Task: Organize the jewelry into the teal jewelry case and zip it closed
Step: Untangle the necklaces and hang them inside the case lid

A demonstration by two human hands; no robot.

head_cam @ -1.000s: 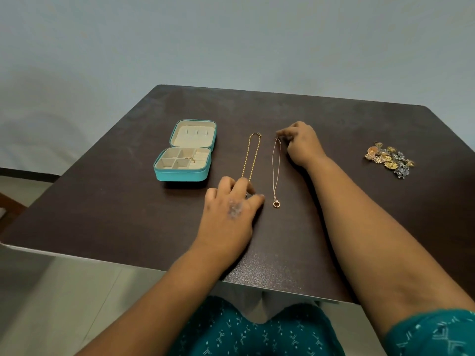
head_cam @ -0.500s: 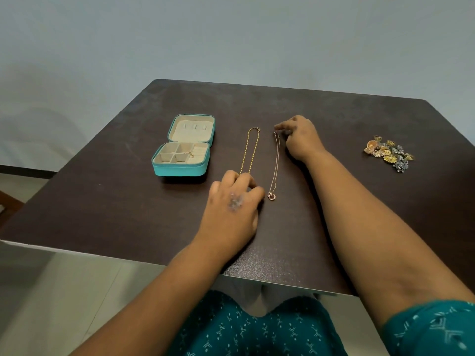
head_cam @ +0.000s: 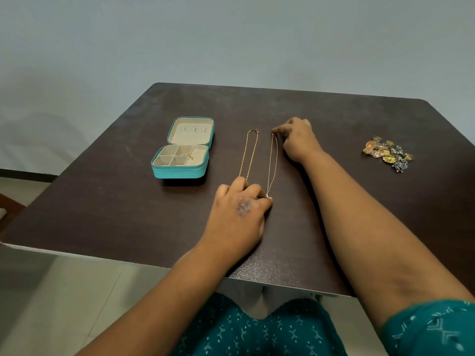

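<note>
Grip status: the right hand (head_cam: 299, 140) pinches the clasp end of the thin pendant necklace (head_cam: 272, 165); the left hand (head_cam: 237, 214) now closes its fingertips on the pendant end, previously lying free. Gold chain (head_cam: 248, 155) remains on the bench (head_cam: 102, 201). Teal jewelry case (head_cam: 180, 163) stands open, ready to receive the necklace.

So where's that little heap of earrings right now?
The heap of earrings lies on the far right of the table, well apart from the right hand and the necklaces.
</note>
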